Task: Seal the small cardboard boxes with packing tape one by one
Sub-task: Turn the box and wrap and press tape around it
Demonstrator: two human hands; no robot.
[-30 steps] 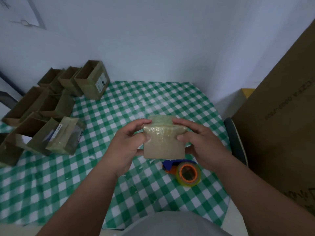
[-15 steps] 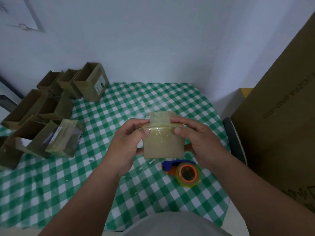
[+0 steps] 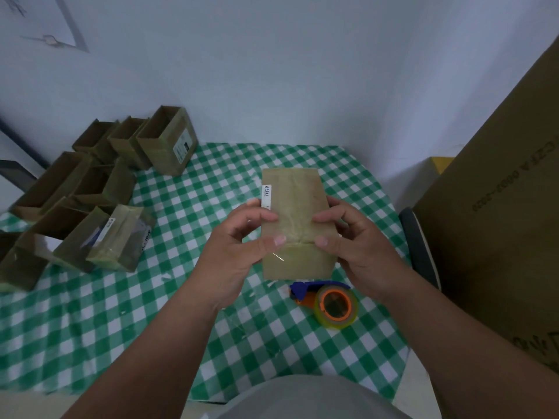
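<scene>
Pinching the box (image 3: 295, 225) at both sides above the desk (image 3: 211, 189), the left hand (image 3: 239, 252) and right hand (image 3: 360, 249) are pressing thumbs on tape; uneven pressure could be leaving wrinkles, or the box slipping.

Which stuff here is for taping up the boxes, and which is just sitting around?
For the job:
small box held in left hand and right hand
tape dispenser
open boxes

Just lying about:
big carton
checked tablecloth
dark chair edge
</scene>
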